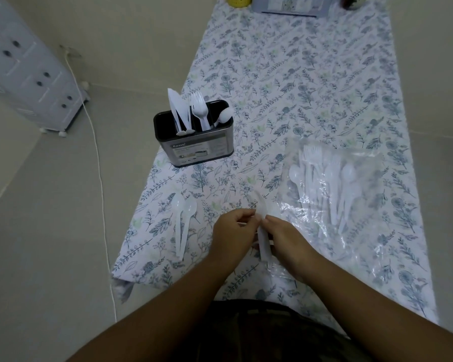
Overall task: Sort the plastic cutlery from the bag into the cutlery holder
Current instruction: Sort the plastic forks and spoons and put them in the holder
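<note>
Both my hands, left hand and right hand, pinch what looks like a blurry knife. Bag sits at 2 o'clock, cutlery holder at 11. Slick plastic could slip, or land in the wrong slot.

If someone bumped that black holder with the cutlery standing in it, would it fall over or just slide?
The holder would probably slide rather than tip: it looks squat, with a broad flat base on the tablecloth. The knives and forks stick up well above its rim, so they would likely rattle or lean. The plastic cutlery probably adds little weight.
</note>
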